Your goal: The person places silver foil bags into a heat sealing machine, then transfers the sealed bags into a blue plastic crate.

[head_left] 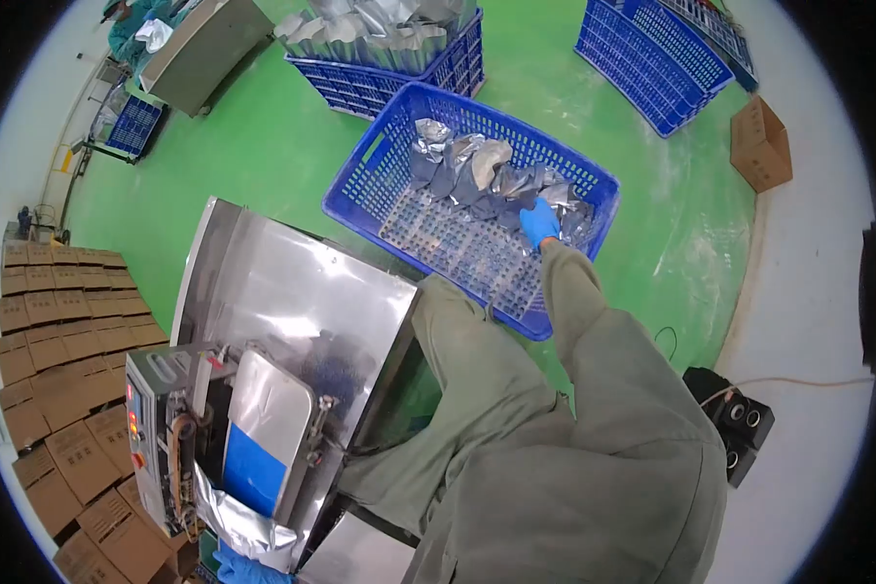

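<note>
My right hand (540,222), in a blue glove, reaches into a blue plastic crate (365,165) on the green floor. Its fingers close on one of several silver foil pouches (477,170) heaped at the crate's far side. My left hand (246,568), also gloved in blue, sits at the bottom edge and is partly cut off. It grips the lower end of a silver foil pouch (238,526) that hangs at the mouth of a steel sealing machine (175,428) with a blue belt (253,472).
The machine stands on a steel table (282,282). A second blue crate (380,83) full of silver pouches stands behind, with empty blue crates (652,58) at the far right. Stacked cardboard boxes (54,341) fill the left. A lone carton (759,146) and a black device (735,428) lie right.
</note>
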A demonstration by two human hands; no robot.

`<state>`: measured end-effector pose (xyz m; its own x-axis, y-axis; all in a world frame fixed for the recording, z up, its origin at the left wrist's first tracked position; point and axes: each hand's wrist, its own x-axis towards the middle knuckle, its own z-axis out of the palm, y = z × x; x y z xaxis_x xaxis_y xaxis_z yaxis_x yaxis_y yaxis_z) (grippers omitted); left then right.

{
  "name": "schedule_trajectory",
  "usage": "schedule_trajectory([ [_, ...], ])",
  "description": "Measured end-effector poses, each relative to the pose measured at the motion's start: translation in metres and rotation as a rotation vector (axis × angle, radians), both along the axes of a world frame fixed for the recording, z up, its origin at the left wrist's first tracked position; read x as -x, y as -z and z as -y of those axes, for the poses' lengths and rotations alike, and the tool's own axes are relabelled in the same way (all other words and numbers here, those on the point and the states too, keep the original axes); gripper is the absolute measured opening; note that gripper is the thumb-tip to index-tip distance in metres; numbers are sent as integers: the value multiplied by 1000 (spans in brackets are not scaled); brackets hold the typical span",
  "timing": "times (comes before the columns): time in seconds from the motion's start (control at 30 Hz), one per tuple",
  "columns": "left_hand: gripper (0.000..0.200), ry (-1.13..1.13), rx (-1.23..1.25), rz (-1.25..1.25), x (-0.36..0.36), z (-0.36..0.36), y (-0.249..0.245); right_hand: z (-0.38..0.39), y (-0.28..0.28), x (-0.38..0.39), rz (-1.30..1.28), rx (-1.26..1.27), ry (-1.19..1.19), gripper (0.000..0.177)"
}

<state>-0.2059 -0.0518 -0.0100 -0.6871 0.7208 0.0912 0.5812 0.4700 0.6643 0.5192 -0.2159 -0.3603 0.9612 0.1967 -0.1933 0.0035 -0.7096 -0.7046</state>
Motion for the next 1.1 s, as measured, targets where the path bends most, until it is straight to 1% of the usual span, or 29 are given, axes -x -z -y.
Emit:
schedule_trajectory([
  [0.07,25,298,-494,-1288,-11,9,12,-19,-21,-7,-57,80,-8,52],
  [0.1,25,296,-495,-1299,-12,4,16,-32,-16,-12,-94,154,-59,54],
  [0.13,29,330,-384,-1220,-7,-7,19,-42,7,-21,-104,148,-65,54],
  [0.17,34,358,-276,-1141,-2,-18,18,-57,48,-31,-204,121,-79,55],
  [0.2,40,378,-171,-1057,1,-22,16,-65,48,-32,-183,213,-112,52],
  [0.23,40,331,-174,-865,-66,-4,-1,-74,47,-33,-162,305,-145,51],
  [0.27,40,314,-183,-873,-82,1,-10,-78,56,-35,-164,290,-158,51],
  [0.33,40,361,-22,-656,-96,11,-21,-68,85,-49,45,388,-330,43],
  [0.37,40,320,-8,-571,-103,16,-24,-61,82,-52,49,385,-342,43],
  [0.4,40,311,1,-569,-97,19,-28,-47,78,-54,167,439,-498,36],
  [0.43,40,317,66,-634,-89,21,-28,-38,64,-61,299,497,-657,31],
  [0.47,40,321,126,-685,-84,24,-21,-41,42,-75,326,508,-669,31],
  [0.5,40,408,-82,-659,-82,25,-9,-48,20,-87,422,545,-734,28],
  [0.53,48,316,33,-677,-77,22,-7,-52,-3,-86,502,579,-803,25],
  [0.57,47,331,95,-672,-82,22,-12,-60,-44,-79,588,439,-947,24],
  [0.6,46,346,153,-656,-92,21,-14,-71,-98,-73,679,297,-1088,24],
  [0.67,42,393,-157,-474,-98,6,8,-93,-197,-38,565,42,-1258,28],
  [0.73,34,458,-131,-109,-121,-7,12,-106,-287,5,543,-159,-1411,32],
  [0.77,26,547,-117,-216,-145,-13,5,-114,-333,26,532,-144,-1511,33],
  [0.8,24,737,-175,-133,-162,-20,6,-119,-377,48,521,-127,-1613,34],
  [0.87,22,872,-212,117,-215,-20,-11,-121,-457,97,629,-224,-1693,34],
  [0.9,25,951,-151,341,-228,-23,-18,-123,-490,114,586,-230,-1740,31],
  [0.93,29,1070,-202,337,-241,-26,-27,-124,-517,133,547,-231,-1789,29],
  [0.97,32,1181,-273,250,-248,-30,-37,-124,-539,152,580,-235,-1844,29],
  [1.0,37,1231,-301,393,-253,-35,-46,-123,-559,172,698,-233,-1748,28],
  [1.03,41,1328,-401,608,-252,-45,-46,-125,-574,190,811,-239,-1649,27],
  [1.07,43,1290,-473,636,-251,-53,-48,-135,-579,205,846,-250,-1704,27],
  [1.1,46,1206,-583,401,-245,-54,-58,-149,-574,218,810,-365,-1690,23],
])
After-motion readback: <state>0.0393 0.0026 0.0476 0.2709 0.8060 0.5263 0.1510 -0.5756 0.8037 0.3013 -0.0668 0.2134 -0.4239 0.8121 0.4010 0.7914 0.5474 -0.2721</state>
